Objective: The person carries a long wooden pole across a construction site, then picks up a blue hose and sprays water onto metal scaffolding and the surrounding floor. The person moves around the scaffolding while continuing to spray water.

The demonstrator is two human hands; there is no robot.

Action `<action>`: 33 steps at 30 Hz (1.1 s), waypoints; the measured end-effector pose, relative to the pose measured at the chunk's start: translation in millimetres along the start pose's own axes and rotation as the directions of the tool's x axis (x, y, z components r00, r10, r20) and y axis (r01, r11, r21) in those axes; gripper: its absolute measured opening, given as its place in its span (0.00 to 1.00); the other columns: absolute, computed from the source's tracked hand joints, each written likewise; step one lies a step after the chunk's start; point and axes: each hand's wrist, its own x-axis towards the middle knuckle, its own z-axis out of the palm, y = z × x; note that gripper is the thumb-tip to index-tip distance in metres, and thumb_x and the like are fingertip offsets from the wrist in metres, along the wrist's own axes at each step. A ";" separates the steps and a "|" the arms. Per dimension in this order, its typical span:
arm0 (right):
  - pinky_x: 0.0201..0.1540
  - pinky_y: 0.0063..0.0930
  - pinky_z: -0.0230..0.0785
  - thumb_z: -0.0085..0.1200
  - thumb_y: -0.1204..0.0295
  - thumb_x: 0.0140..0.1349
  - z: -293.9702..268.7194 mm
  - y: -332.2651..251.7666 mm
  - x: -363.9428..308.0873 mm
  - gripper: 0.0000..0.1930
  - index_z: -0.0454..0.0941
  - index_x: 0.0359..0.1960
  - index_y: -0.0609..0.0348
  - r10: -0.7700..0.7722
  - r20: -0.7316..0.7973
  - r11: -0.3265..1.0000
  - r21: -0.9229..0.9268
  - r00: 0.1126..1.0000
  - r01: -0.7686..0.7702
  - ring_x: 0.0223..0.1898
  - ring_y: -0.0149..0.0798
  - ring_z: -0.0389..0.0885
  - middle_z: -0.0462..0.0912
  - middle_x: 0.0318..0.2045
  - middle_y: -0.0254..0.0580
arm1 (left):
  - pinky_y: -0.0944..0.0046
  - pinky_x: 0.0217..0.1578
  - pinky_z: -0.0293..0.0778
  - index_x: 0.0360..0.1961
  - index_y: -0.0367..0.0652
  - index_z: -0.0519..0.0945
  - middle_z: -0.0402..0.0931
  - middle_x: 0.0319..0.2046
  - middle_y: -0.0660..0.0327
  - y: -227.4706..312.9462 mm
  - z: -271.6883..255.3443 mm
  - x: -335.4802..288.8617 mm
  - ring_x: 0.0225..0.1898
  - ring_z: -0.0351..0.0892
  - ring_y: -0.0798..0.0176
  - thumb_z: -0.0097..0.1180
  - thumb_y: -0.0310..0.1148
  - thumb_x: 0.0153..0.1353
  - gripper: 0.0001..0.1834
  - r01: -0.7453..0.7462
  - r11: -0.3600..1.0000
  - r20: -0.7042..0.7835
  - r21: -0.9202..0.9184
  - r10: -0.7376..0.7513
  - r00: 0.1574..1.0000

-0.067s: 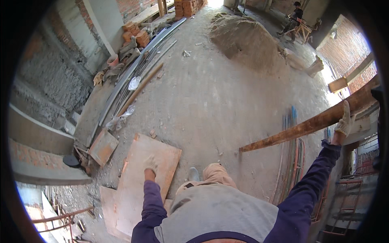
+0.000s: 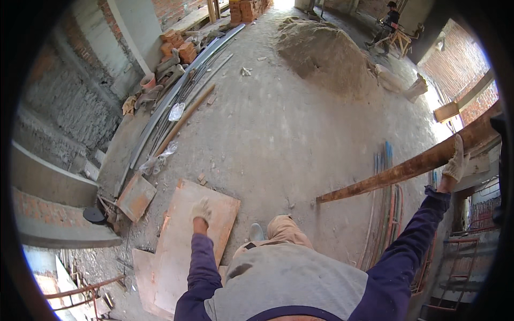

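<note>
Dusty floor [image 2: 278, 139], gloved right hand [image 2: 456, 163] gripping plank [image 2: 407, 168]

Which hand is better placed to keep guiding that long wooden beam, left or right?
Right. The gloved right hand is raised and already gripping the long wooden beam near its upper end. The gloved left hand hangs free over the flat board on the floor, far from the beam.

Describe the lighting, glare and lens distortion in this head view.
Head view: daylight blows out the opening at the right edge beside the gloved right hand gripping the long brown wooden plank, and again at top centre; the grey sand heap is lit from above with a shaded left flank. Fisheye bends the plank and the grey metal pipes, with a black rim around the frame. The gloved left hand looks sharp.
</note>
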 end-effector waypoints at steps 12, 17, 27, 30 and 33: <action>0.51 0.29 0.67 0.61 0.68 0.55 191.5 122.7 108.7 0.31 0.64 0.57 0.69 0.268 0.172 0.962 -0.105 0.948 -0.253 0.46 0.39 0.74 0.74 0.48 0.46 | 0.57 0.31 0.71 0.38 0.44 0.74 0.74 0.32 0.57 213.6 278.6 265.8 0.32 0.78 0.57 0.56 0.48 0.54 0.19 -0.096 0.708 0.073 0.699 0.062 0.995; 0.49 0.29 0.68 0.65 0.64 0.50 358.2 152.1 140.3 0.34 0.66 0.56 0.69 0.301 0.111 0.909 -0.333 0.947 -0.250 0.44 0.38 0.75 0.76 0.45 0.46 | 0.48 0.44 0.71 0.55 0.41 0.72 0.72 0.50 0.44 212.5 224.0 359.2 0.42 0.79 0.47 0.55 0.57 0.51 0.37 0.280 0.248 -0.279 0.927 -0.038 0.959; 0.31 0.25 0.68 0.64 0.67 0.52 736.0 364.8 141.6 0.14 0.73 0.35 0.57 0.326 0.450 0.939 -0.255 0.831 -0.230 0.29 0.25 0.70 0.76 0.29 0.31 | 0.41 0.30 0.70 0.51 0.50 0.71 0.72 0.34 0.53 271.6 248.2 426.8 0.31 0.72 0.46 0.55 0.50 0.54 0.26 0.662 0.732 -0.516 -0.163 -0.635 0.575; 0.32 0.27 0.69 0.66 0.66 0.50 837.6 447.0 132.7 0.16 0.73 0.35 0.57 0.340 0.427 0.920 -0.335 0.838 -0.202 0.29 0.30 0.73 0.76 0.28 0.34 | 0.44 0.27 0.69 0.46 0.49 0.72 0.73 0.30 0.54 332.3 280.9 512.5 0.27 0.72 0.48 0.54 0.50 0.55 0.22 0.639 0.752 -0.574 -0.160 -0.597 0.560; 0.38 0.33 0.73 0.70 0.60 0.43 920.1 518.2 122.2 0.24 0.73 0.38 0.57 0.444 0.441 0.800 -0.587 0.780 -0.123 0.33 0.40 0.79 0.80 0.31 0.42 | 0.48 0.23 0.68 0.41 0.47 0.74 0.75 0.26 0.56 416.3 351.1 608.2 0.23 0.72 0.49 0.53 0.50 0.57 0.20 0.535 0.844 -0.639 -0.040 -0.434 0.635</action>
